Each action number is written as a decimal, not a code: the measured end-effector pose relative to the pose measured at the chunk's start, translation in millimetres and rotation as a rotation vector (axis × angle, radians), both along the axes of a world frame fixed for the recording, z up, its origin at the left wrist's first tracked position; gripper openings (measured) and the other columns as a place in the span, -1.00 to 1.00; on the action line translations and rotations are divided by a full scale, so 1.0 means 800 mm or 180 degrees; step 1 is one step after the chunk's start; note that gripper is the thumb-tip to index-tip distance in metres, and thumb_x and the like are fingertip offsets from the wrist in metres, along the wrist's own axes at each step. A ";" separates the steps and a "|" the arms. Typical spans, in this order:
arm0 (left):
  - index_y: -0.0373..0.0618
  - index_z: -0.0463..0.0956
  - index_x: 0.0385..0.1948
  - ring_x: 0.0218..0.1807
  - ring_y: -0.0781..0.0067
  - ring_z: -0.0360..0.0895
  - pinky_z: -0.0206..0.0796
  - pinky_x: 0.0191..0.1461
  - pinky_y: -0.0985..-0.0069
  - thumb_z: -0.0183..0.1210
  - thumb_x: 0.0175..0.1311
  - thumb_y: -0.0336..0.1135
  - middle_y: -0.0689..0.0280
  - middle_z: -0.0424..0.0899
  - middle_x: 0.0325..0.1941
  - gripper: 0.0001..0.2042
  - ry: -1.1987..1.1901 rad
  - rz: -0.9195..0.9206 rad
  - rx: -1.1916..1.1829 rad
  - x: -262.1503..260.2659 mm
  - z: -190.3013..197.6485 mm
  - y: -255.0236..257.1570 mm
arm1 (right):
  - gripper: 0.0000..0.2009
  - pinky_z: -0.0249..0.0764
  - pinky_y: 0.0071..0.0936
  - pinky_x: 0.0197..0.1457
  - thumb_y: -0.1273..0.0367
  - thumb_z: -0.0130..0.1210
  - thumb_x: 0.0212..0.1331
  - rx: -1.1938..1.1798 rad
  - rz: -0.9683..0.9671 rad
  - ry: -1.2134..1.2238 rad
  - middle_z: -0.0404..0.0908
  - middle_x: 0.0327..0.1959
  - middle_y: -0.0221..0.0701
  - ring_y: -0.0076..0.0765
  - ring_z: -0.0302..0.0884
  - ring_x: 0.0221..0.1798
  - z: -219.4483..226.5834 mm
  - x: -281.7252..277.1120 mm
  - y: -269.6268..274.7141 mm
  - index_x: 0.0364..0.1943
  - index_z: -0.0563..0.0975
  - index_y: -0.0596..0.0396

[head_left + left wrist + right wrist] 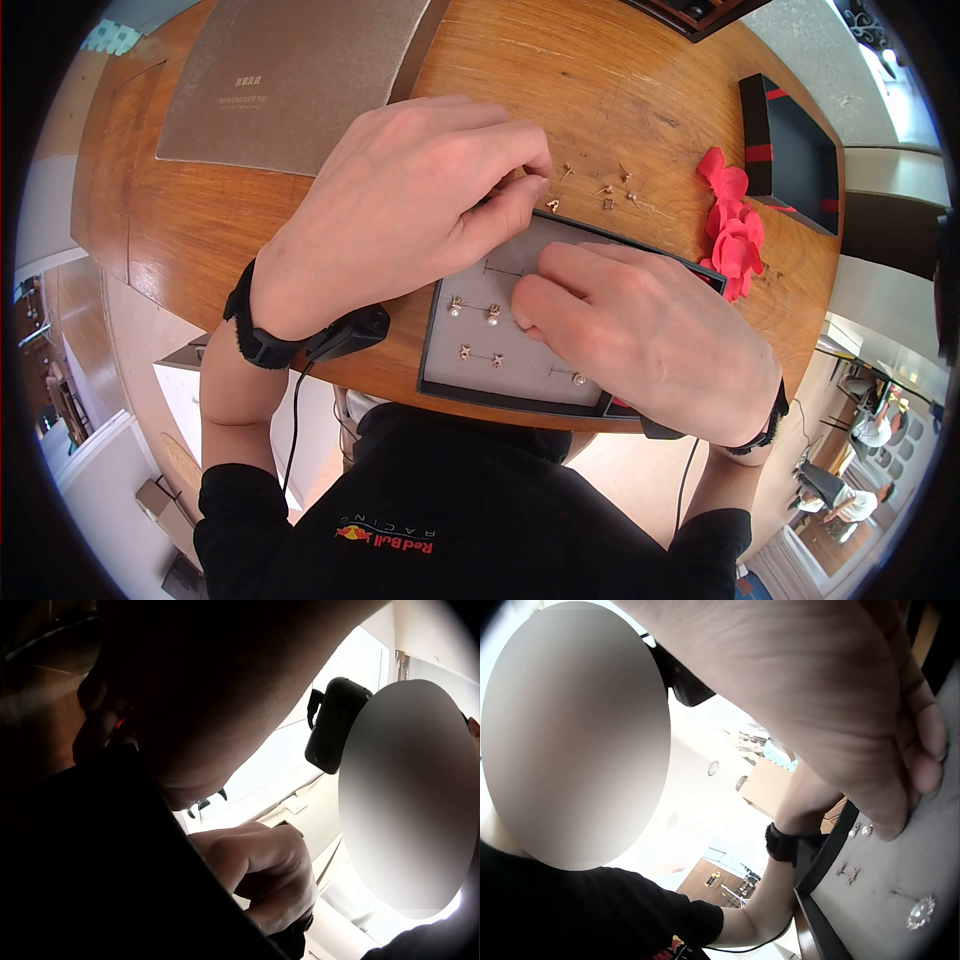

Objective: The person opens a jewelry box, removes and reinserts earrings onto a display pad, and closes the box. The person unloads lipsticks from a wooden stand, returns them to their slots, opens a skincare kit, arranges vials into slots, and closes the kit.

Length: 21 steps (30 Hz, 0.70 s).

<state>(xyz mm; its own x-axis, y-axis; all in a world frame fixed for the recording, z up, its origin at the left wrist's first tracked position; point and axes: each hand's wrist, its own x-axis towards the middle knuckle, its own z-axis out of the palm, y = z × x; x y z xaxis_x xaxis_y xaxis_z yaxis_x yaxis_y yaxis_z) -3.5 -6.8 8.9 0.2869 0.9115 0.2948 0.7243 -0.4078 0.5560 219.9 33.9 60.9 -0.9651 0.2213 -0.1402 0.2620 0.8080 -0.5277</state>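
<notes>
A black-edged jewellery box (428, 355) lies before me, lined with a grey pad (445, 375). Set in pairs on the pad are pearl earrings (493, 316) and small star-like earrings (497, 360). One round earring (921, 913) with a sparkling rim sits alone near the front. My right hand (650, 330) is over the box with curled fingers, its fingertips (928, 778) right at the pad. My left hand (410, 190) hovers at the box's far edge, thumb and forefinger close together beside a small gold earring (553, 205). Whether either hand pinches an earring, I cannot tell.
Several loose earrings (606, 190) lie on the wooden table (500, 60) beyond the box. Red petals (735, 240) are at the right, next to an open black box (800, 150) with red ribbon. A large brown case (290, 60) fills the far left.
</notes>
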 end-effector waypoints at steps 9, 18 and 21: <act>-0.15 0.65 -0.27 -0.31 0.12 0.60 0.43 -0.25 0.28 0.29 0.32 -0.43 0.23 0.66 -0.39 -0.95 0.0094 0.0002 -0.0041 0.000 0.003 0.000 | -0.83 0.55 -0.17 -0.20 0.52 0.28 0.17 -0.0621 0.0061 0.0278 0.49 -0.30 -0.30 -0.03 0.62 -0.25 0.004 0.010 0.020 -0.23 0.50 0.10; -0.16 0.65 -0.27 -0.33 0.15 0.60 0.41 -0.24 0.29 0.28 0.34 -0.42 0.22 0.67 -0.38 -0.95 0.0097 0.0021 -0.0083 0.001 0.004 -0.001 | -0.91 0.54 -0.03 -0.07 0.56 0.20 0.27 0.0148 -0.1056 0.0342 0.61 -0.26 -0.08 0.21 0.63 -0.11 -0.024 0.031 0.082 -0.24 0.51 0.23; -0.16 0.66 -0.27 -0.33 0.16 0.60 0.42 -0.24 0.31 0.28 0.35 -0.42 0.22 0.68 -0.38 -0.95 0.0122 0.0009 -0.0095 0.000 0.003 -0.001 | -0.89 0.54 -0.33 -0.25 0.60 0.25 0.25 0.0164 -0.1047 0.0215 0.66 -0.31 -0.17 -0.13 0.68 -0.31 -0.028 0.034 0.085 -0.20 0.55 0.22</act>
<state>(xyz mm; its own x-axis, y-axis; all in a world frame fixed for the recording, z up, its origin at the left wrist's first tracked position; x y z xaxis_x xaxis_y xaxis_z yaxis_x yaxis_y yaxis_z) -3.6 -7.5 11.6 0.2947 0.9206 0.2563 0.7464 -0.3893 0.5398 247.2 101.8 38.3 -0.8474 0.5276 -0.0591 0.4790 0.7120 -0.5135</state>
